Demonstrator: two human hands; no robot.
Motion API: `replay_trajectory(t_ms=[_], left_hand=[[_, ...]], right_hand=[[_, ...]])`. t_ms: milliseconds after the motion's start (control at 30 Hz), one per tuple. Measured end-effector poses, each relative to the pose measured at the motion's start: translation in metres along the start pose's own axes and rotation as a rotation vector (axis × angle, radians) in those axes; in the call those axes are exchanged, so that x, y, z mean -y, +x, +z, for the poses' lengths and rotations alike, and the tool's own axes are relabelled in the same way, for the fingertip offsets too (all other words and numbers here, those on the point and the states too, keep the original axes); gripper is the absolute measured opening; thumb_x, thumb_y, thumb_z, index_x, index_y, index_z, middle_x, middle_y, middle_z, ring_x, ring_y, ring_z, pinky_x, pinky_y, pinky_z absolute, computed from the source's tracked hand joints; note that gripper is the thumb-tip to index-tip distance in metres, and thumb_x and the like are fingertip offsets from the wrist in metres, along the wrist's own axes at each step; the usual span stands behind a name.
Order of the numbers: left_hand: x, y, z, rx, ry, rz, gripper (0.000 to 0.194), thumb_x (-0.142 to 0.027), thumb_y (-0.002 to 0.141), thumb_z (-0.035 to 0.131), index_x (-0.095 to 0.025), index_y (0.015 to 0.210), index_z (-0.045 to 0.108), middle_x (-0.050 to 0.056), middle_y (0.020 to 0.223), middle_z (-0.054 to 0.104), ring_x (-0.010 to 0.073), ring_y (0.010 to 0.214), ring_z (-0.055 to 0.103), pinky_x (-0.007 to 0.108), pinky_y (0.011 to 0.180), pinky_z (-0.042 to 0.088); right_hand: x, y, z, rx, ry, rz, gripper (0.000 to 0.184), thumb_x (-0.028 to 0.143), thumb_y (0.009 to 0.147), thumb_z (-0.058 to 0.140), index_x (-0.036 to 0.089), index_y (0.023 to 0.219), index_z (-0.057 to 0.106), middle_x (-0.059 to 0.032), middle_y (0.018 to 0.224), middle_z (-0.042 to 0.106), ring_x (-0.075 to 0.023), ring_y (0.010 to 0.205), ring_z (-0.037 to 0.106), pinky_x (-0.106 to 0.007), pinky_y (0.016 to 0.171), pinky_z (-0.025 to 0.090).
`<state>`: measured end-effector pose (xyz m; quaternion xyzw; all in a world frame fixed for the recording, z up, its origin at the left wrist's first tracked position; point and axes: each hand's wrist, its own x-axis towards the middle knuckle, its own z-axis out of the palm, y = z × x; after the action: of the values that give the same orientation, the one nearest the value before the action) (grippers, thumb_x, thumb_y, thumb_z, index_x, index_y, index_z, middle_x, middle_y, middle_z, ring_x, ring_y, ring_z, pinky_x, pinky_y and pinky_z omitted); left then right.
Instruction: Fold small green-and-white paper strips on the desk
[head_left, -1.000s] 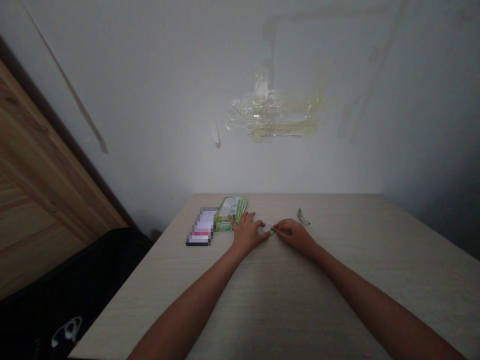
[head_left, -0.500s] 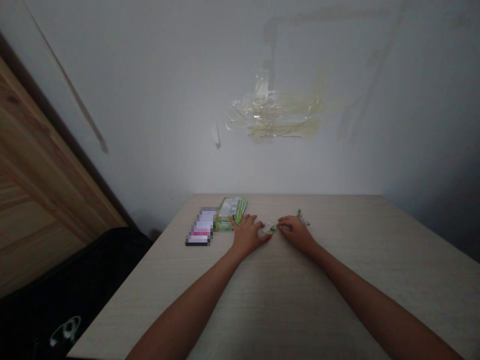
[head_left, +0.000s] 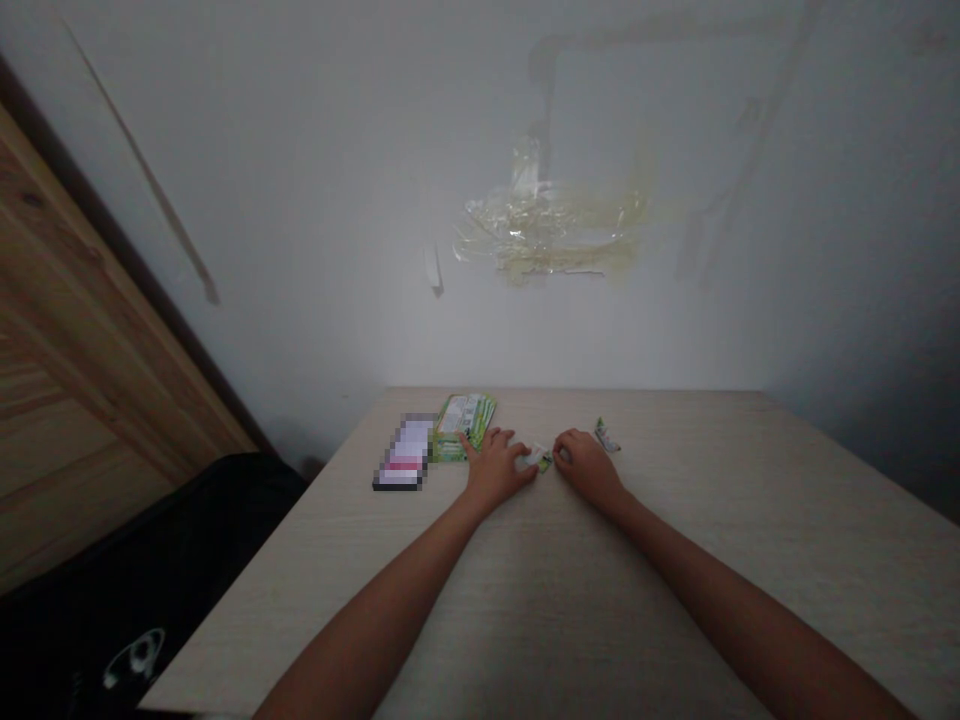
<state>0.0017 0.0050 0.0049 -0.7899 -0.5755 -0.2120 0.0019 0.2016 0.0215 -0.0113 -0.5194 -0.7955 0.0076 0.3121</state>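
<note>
My left hand (head_left: pixel 496 470)'s grip, part open, holds a small green-and-white wrapper (head_left: pixel 541 459); my right hand (head_left: pixel 589 467)'s grip is curled, contents unclear.

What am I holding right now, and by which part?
The small green-and-white piece, by its left end, in your left hand. Whether your right hand grips it too, I can't tell.

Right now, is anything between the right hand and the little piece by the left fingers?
No, nothing visible stands between the right hand and that green-and-white piece. The other small piece lies beyond the right hand, out of the way.
</note>
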Motion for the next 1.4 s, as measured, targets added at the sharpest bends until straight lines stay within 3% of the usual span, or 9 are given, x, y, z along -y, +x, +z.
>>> replay_trajectory(t_ms=[567,933,1200,1400], left_hand=[[0.0,-0.002,0.001,0.006,-0.014,-0.034,0.034,-0.055,0.078,0.065,-0.039,0.107,0.069,0.002,0.136,0.055,0.0326,0.134,0.035,0.072,0.109,-0.008],[0.0,-0.003,-0.002,0.013,0.001,-0.03,0.035,-0.055,0.079,0.063,-0.04,0.11,0.067,0.001,0.137,0.054,0.0322,0.133,0.037,0.073,0.109,-0.005],[0.0,-0.003,-0.002,0.02,0.008,-0.025,0.034,-0.056,0.08,0.061,-0.04,0.11,0.067,0.002,0.137,0.054,0.0328,0.133,0.037,0.076,0.107,-0.004],[-0.001,-0.002,-0.002,0.011,-0.015,-0.035,0.03,-0.054,0.082,0.059,-0.04,0.106,0.069,0.001,0.137,0.054,0.033,0.134,0.036,0.075,0.107,-0.005]], right_hand=[[0.01,-0.008,-0.005,-0.01,0.059,0.0,0.014,0.025,0.08,0.062,0.019,0.092,0.064,-0.0081,0.097,0.064,-0.0229,0.096,0.058,-0.035,0.088,0.045],[0.005,-0.01,-0.004,-0.013,0.162,-0.022,0.012,0.021,0.084,0.058,0.019,0.095,0.065,-0.0083,0.098,0.065,-0.0227,0.099,0.058,-0.038,0.092,0.045],[0.012,-0.012,-0.008,0.005,0.219,-0.164,0.015,0.014,0.078,0.063,0.022,0.086,0.072,-0.0081,0.104,0.066,-0.0224,0.102,0.058,-0.038,0.094,0.045],[0.004,-0.009,0.001,-0.011,0.256,-0.057,0.01,0.019,0.081,0.062,0.02,0.087,0.071,-0.0083,0.097,0.067,-0.0223,0.097,0.059,-0.038,0.091,0.047]])
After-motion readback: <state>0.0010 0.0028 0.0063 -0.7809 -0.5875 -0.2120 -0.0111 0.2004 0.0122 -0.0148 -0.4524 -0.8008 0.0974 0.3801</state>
